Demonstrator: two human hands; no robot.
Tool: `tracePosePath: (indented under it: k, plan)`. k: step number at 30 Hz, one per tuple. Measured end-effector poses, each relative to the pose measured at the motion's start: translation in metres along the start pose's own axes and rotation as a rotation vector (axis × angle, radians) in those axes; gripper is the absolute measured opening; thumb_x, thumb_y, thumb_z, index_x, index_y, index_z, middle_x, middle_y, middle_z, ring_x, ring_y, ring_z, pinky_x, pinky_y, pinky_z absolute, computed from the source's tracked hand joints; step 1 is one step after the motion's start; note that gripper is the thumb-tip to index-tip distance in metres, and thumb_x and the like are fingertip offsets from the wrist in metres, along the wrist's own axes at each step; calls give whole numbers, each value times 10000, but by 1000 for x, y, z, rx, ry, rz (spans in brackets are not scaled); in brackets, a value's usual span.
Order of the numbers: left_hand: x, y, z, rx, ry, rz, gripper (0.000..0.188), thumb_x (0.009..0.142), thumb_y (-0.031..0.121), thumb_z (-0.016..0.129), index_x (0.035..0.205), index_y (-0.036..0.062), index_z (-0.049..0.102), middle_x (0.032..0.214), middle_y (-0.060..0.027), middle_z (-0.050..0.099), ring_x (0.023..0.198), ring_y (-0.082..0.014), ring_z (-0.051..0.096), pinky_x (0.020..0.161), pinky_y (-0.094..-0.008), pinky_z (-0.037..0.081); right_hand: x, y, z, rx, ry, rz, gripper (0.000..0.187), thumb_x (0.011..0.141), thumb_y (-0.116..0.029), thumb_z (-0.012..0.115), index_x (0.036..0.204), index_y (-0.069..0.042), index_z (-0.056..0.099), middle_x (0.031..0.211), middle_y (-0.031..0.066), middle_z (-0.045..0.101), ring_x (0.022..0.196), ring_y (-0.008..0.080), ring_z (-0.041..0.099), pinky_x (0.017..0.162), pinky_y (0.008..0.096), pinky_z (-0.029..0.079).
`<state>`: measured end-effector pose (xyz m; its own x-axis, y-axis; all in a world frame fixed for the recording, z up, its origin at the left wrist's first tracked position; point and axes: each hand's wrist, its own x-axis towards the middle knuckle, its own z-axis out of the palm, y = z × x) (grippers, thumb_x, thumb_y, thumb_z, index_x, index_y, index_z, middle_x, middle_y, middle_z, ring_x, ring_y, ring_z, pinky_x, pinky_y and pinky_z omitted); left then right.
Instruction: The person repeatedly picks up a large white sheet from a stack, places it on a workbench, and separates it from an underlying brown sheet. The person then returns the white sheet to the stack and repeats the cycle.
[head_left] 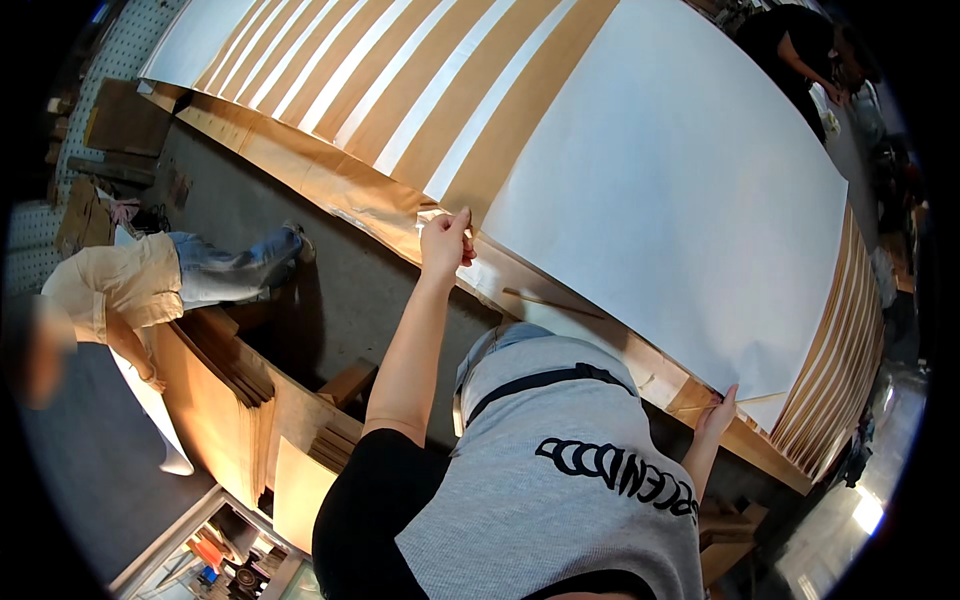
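A large white sheet [670, 190] lies on a long table in front of me, on top of fanned brown and white sheets. My left hand [445, 243] is closed in a pinch at the sheet's near left corner, beside the end of a brown strip [530, 120]. What sits between its fingers is too small to make out. Farther right, my right hand [713, 415] is at the near edge of the white sheet. Its fingers are stretched out and touch that edge, with part of the hand below it.
More fanned sheets [835, 350] stick out at the right end. A thin stick [552, 303] lies along the table's near ledge. At left, a person [130, 285] bends over a stack of brown boards [215, 400]. Another person [790, 55] stands at the far right.
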<state>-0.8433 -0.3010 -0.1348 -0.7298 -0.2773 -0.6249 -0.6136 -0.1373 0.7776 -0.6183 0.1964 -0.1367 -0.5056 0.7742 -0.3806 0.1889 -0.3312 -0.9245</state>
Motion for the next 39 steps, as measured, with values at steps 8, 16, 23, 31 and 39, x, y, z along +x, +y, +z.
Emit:
tracePosePath:
  k: [8,16,23,31,39]
  plan:
    - [3,6,-7,288,54,171,376,823,333,593,617,23,541,461,-39,504,365,-99,495,336,-209,331,0,4,1,-3,-8,-34,416,907,-290,480,1129,62,464,1146,107,521,1025,179,507,884,288,400]
    - [10,6,-11,14,-49,-64,395,796,406,621,639,51,551,426,-16,476,361,-103,491,330,-194,281,-5,5,6,-107,53,-46,379,892,-330,504,1005,31,524,957,49,575,858,126,530,742,257,413]
    - [15,-5,-10,-94,-68,-48,380,799,396,626,656,56,536,442,-9,479,361,-105,487,323,-195,272,-12,3,24,-61,160,-99,374,883,-344,516,953,23,524,914,49,555,832,137,513,737,269,405]
    - [-18,8,3,26,538,630,306,862,291,568,730,29,480,681,-11,452,598,-77,424,533,-233,358,-4,14,14,-278,320,-60,450,857,-376,547,927,68,518,937,85,559,869,163,521,760,301,412]
    - [-48,20,37,1241,-157,1371,535,739,280,640,1242,310,463,1332,-31,381,1250,-298,305,990,-491,249,6,26,5,-233,350,-77,454,850,-383,556,929,62,519,898,66,552,812,142,508,719,284,402]
